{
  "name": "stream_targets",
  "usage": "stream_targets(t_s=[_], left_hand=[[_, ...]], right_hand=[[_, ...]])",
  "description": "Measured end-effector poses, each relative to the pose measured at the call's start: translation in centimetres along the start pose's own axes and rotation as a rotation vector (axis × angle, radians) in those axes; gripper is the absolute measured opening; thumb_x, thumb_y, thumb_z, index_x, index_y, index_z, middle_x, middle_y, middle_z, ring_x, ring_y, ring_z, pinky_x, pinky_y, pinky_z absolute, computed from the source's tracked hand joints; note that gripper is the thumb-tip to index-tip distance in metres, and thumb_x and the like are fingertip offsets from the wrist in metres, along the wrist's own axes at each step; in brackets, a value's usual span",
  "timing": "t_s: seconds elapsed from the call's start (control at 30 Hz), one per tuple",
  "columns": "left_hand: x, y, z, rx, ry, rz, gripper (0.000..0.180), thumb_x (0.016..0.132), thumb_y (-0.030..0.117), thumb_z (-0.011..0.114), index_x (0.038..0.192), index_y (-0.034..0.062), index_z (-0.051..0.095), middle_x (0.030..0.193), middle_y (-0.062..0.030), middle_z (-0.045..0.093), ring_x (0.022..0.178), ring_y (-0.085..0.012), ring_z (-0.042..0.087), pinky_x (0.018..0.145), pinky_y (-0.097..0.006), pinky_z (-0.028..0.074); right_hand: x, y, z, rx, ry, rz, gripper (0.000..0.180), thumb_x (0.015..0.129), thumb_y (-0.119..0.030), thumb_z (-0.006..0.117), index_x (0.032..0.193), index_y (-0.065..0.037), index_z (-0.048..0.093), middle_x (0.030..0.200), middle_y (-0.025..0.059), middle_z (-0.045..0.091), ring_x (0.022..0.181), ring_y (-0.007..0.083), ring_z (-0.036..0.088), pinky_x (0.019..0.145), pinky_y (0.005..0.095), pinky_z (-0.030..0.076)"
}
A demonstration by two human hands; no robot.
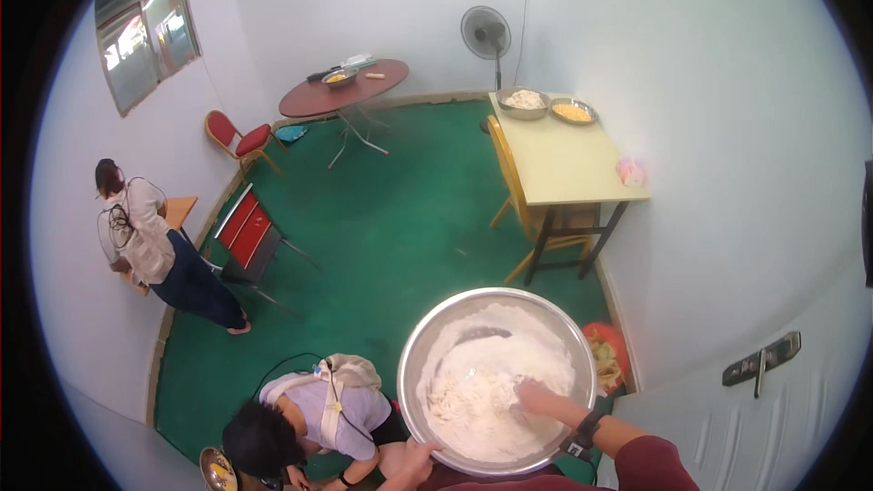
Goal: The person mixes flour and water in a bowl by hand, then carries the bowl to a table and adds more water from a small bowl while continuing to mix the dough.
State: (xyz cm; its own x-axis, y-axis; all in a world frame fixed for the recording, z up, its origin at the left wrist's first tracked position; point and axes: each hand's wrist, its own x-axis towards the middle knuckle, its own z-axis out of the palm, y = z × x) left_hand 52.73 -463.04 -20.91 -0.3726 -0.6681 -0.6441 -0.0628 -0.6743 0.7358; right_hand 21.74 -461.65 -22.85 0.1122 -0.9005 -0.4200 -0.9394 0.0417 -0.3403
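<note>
A large steel bowl (407,373) of white flour, partly wetted into ragged clumps of dough (464,391), is in front of me at the bottom centre. My left hand (418,462) grips its near-left rim, thumb toward the inside. Into the flour on the right side reaches my right hand (538,397), dusted white. Its fingers are sunk in the flour, so I cannot see how they are bent. A dark band (589,425) with a small device is round my right wrist.
A crouching person (332,405) is close on my left, beside a small metal bowl (216,470). A red basin (605,355) with peelings stands right of my bowl, near the door (727,427). Farther off are a yellow table (564,164) with bowls, chairs, a round table (309,102) and another person (150,232).
</note>
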Motion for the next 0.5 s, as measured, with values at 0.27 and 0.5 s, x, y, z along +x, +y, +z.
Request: stream_targets(t_s=[0.27, 0.5], left_hand=[[4.9, 13.6, 1.3, -0.366, 0.084, 0.101, 0.054, 0.063, -0.012, 0.048, 0.116, -0.0079, 0.036, 0.107, -0.0184, 0.051, 0.095, -0.0282, 0.054, 0.079, -0.034, 0.047], [10.5, 16.0, -1.3, -0.559, 0.209, 0.139, 0.064, 0.061, -0.012, 0.046, 0.123, -0.0033, 0.030, 0.118, -0.0151, 0.044, 0.108, -0.0305, 0.045, 0.091, -0.041, 0.039]], right_hand=[[7.7, 0.1, -9.7, 0.045, -0.167, -0.010, 0.059, 0.064, -0.037, 0.067, 0.108, -0.001, 0.050, 0.097, 0.0210, 0.057, 0.094, 0.0344, 0.054, 0.082, 0.0417, 0.042], [19.1, -2.4, -15.1, 0.515, -0.082, -0.454, 0.039, 0.067, -0.020, 0.066, 0.095, 0.004, 0.054, 0.089, 0.0228, 0.056, 0.082, 0.0317, 0.055, 0.072, 0.0385, 0.044]])
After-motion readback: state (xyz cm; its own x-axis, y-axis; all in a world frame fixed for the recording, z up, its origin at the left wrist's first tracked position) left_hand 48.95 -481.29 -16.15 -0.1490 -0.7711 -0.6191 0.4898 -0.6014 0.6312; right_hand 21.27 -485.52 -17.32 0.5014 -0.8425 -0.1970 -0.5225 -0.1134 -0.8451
